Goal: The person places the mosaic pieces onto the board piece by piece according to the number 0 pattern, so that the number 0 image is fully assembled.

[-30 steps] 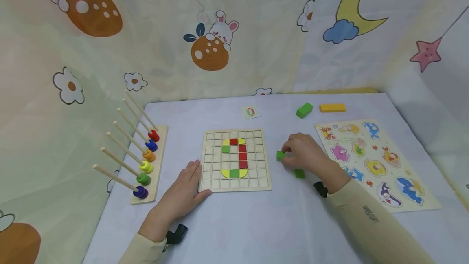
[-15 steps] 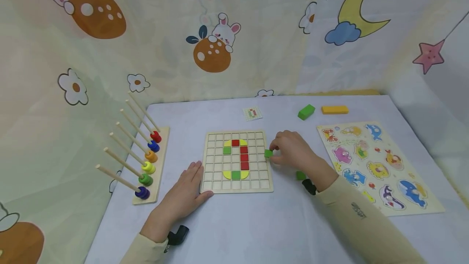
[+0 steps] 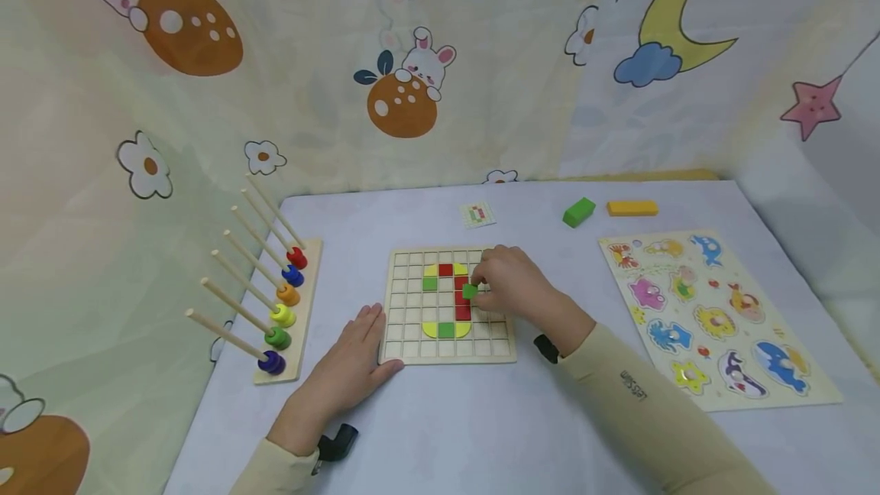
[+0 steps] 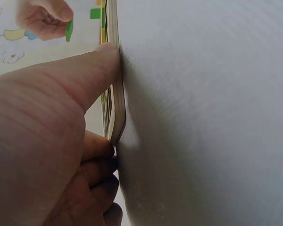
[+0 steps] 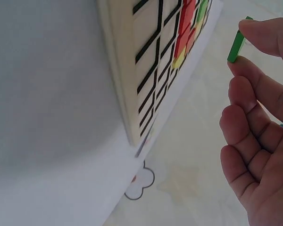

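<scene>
My right hand pinches a small green square tile between thumb and index finger, above the right part of the wooden grid board. In the head view the tile overlaps the column of red tiles; the right wrist view shows it clear of the surface. Red, green and yellow tiles lie in the grid, among them a green tile at the bottom and another upper left. My left hand touches the board's lower left corner, its thumb along the near edge and fingers along the left side.
Left stands a peg rack with coloured rings. Behind the board lies a small pattern card. A green block and a yellow bar lie at the back right, beyond an animal puzzle board.
My right hand has carried the green tile leftward from the table to over the board. The left hand has kept its place at the board's corner.
</scene>
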Demonstrator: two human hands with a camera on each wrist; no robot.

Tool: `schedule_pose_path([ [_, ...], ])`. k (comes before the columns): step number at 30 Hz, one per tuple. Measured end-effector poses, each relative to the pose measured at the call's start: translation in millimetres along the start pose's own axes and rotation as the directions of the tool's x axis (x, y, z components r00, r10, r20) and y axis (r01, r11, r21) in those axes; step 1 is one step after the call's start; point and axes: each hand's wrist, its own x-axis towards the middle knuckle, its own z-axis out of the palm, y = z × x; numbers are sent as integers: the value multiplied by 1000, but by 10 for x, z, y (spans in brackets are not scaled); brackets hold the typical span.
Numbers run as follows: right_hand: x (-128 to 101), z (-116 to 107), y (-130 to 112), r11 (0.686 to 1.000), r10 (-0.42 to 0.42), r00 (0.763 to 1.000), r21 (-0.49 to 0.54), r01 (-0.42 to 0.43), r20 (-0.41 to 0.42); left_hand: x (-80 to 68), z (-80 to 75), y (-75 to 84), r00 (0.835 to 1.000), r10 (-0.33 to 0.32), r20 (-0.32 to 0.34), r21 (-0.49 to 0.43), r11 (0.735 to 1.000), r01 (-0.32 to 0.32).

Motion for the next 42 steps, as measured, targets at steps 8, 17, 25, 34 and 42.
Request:
schedule_pose_path([
  [8, 155, 136, -155, 999, -33, 999, -28, 34, 27, 1, 7, 27, 1000, 9, -4, 0, 1000, -9],
  [17, 347, 239, -282, 998, -57, 997, -13, 58, 53, -11, -37, 25, 1000, 12, 1, -4, 1000, -12],
  [25, 468, 343, -329, 999, -28, 995, -29, 31, 99, -9, -5, 3, 1000, 10, 3, -4, 1000, -10],
  [34, 544, 395, -398, 999, -21, 992, -46, 27, 122, -13, -22, 22, 1000, 9, -13, -4, 1000, -9],
  [42, 544, 403, -419, 998, -23, 994, -49, 28, 108, -7, -20, 11, 1000, 4, -7, 5, 1000, -4],
])
